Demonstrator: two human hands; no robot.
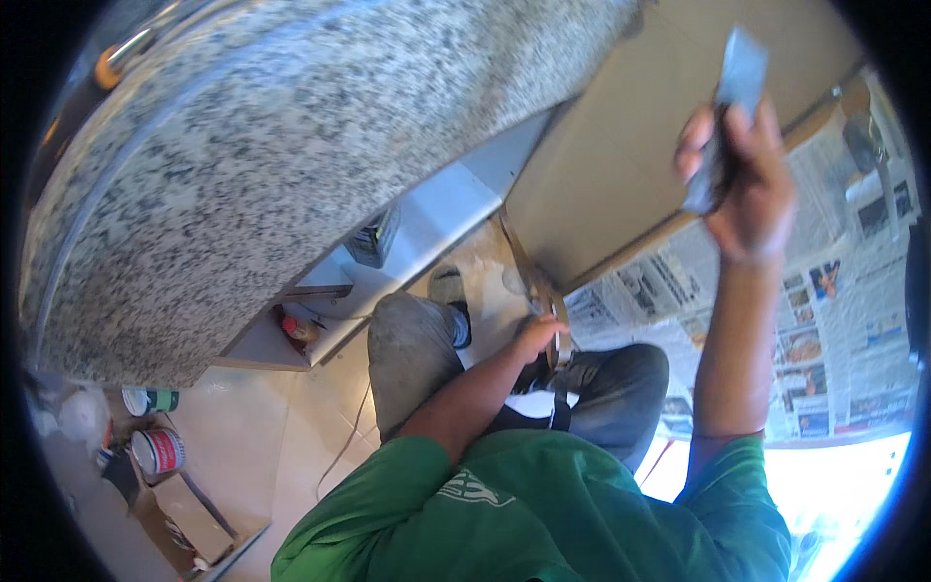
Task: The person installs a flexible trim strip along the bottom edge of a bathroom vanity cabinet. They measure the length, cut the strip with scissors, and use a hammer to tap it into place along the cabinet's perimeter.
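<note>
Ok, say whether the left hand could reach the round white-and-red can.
Probably not without leaning: the can stands off to the left, and the bent, grey-trousered left leg lies between it and the left hand.

There are two grips: the left grip (pixel 539 337) toward four o'clock, the right grip (pixel 754 189) at two. I count also one flat blade (pixel 743 73) at two o'clock; at eight o'clock, two tins (pixel 158 452) and one cardboard box (pixel 192 514); at ten, one granite bench (pixel 262 175).
</note>
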